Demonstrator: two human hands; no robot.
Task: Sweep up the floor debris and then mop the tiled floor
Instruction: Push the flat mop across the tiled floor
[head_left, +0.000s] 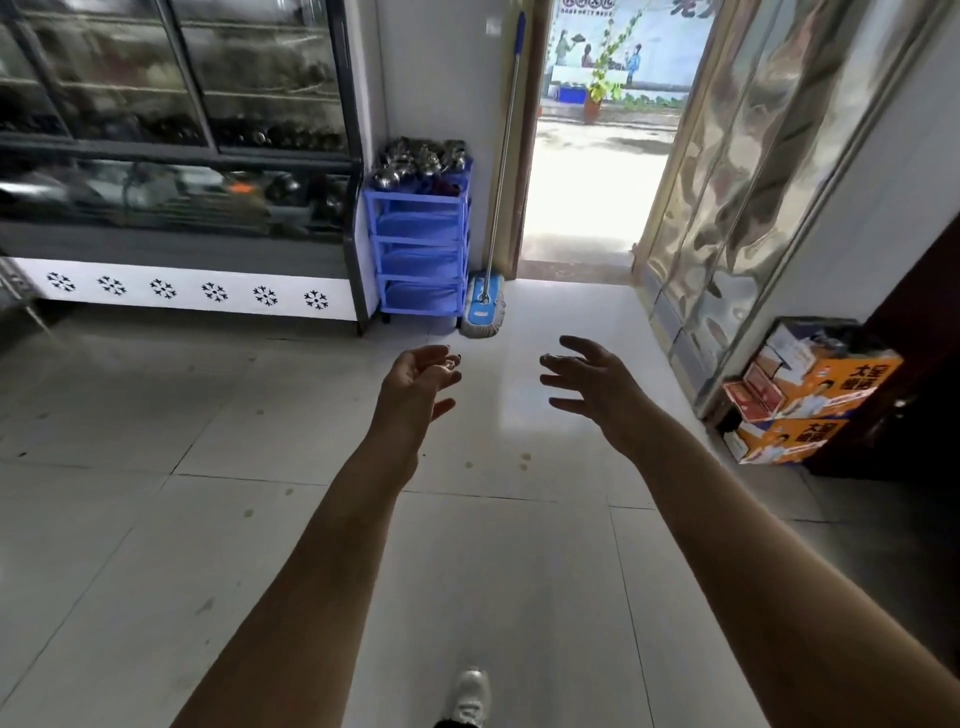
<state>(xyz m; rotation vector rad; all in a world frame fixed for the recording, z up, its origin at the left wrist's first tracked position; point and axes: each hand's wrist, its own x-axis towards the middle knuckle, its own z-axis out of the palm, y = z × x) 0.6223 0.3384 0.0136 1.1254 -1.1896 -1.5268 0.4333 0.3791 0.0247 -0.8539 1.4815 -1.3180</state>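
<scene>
A flat mop with a blue head and a long metal handle leans against the wall beside the doorway, its head on the light tiled floor. Both my arms stretch forward over the floor. My left hand is empty, palm turned inward, fingers apart and slightly curled. My right hand is also empty with its fingers spread. The two hands hover apart, well short of the mop. A few small brown spots mark the tiles below my hands.
A blue plastic shelf rack with metal kettles on top stands left of the mop. A glass display fridge fills the left wall. Orange cardboard boxes sit at the right by a strip curtain. The door is open to the street.
</scene>
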